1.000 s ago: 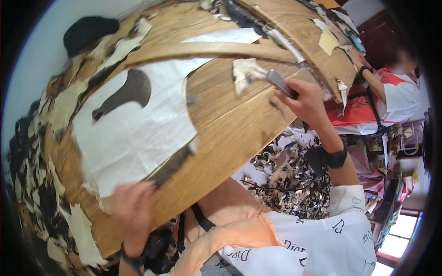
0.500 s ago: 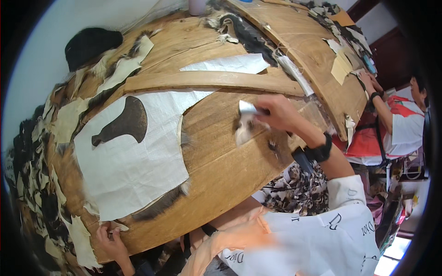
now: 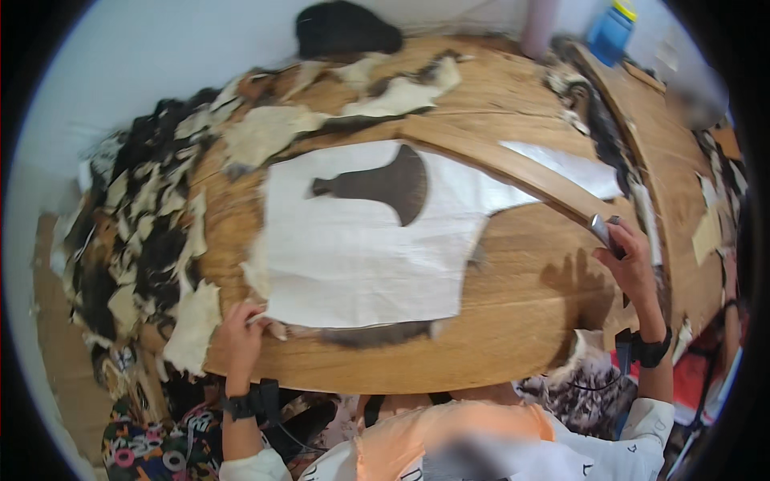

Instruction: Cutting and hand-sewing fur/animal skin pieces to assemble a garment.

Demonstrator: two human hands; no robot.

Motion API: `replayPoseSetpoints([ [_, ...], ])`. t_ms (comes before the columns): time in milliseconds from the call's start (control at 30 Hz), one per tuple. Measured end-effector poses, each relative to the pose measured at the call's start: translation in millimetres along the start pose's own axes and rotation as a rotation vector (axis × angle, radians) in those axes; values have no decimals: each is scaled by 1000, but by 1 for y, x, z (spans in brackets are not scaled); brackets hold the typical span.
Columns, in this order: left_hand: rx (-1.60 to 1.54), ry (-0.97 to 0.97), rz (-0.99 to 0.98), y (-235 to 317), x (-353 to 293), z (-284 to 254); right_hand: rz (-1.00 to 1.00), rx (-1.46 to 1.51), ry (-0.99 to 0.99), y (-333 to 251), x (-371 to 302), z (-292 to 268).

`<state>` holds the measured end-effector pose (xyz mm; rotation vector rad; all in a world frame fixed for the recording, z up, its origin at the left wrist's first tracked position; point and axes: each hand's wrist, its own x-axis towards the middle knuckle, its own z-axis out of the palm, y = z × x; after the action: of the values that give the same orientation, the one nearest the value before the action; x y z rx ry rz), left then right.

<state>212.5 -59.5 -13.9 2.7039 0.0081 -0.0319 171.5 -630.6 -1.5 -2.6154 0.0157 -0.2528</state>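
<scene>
A white woven sheet (image 3: 361, 272) lies flat on the wooden table, with grey-brown fur (image 3: 381, 333) showing from under its near edge. My left hand (image 3: 242, 327) is closed at the sheet's near left corner, its fingertips pinching the pale edge of the hide (image 3: 274, 329) there. My right hand (image 3: 632, 260) grips a short tool (image 3: 600, 231) with a silver metal end and a dark handle, over the right end of a long wooden strip (image 3: 501, 164). That strip lies across the sheet. A dark fan-shaped metal blade (image 3: 393, 184) rests on the sheet, untouched.
Fur and hide scraps (image 3: 152, 232) heap along the left and far left. A black furry bundle (image 3: 345, 30) sits at the back wall. A raised board (image 3: 642, 160) bounds the right, with a blue bottle (image 3: 611, 36) behind. More fur scraps (image 3: 573, 385) lie below the front edge.
The view has turned and shifted. My right hand has moved from the bare wood to the strip's right end, and the pale scrap is gone from it. My left hand stays at the corner.
</scene>
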Motion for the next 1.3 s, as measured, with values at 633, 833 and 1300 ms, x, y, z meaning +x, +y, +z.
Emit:
replayPoseSetpoints([
  [633,-6,248,248,-8,-6,-19,-251,57,-129,-177,106,90],
  [833,49,124,336,6,-18,-3,-357,107,-355,-238,103,107],
  [1300,236,-84,597,-28,19,11,-730,420,-794,-293,48,161],
])
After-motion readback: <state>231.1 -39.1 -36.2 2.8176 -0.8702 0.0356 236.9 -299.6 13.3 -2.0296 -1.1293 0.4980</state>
